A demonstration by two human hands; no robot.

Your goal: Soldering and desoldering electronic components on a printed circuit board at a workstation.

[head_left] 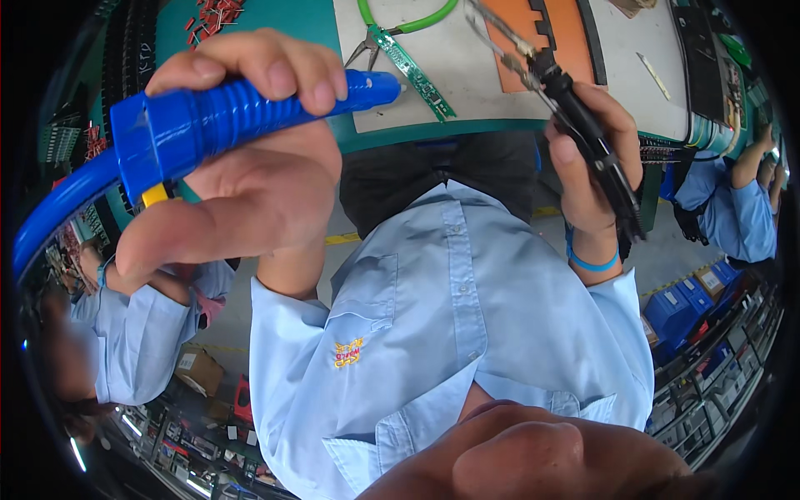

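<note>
My left hand (275, 192) is wrapped around a blue ribbed handheld tool (258, 112) with a narrow nose pointing right. A blue hose (67, 196) runs from its wide end, and a small yellow part (156, 195) shows underneath. In my right hand (587, 196) is a black-handled tool (587, 125) with slim metal parts at its far end, held tilted above the table edge; I cannot make out its exact kind. Between the two hands, a narrow green circuit board (417, 75) lies on the table by green-handled pliers (425, 22), partly over their jaws.
Red components (218, 12) are heaped at the far left. An orange sheet (521, 50) and a pale strip (652, 75) lie on the right of the table (475, 112). Other people in blue shirts (137, 337) sit at both sides. Blue bins (679, 308) stand lower right.
</note>
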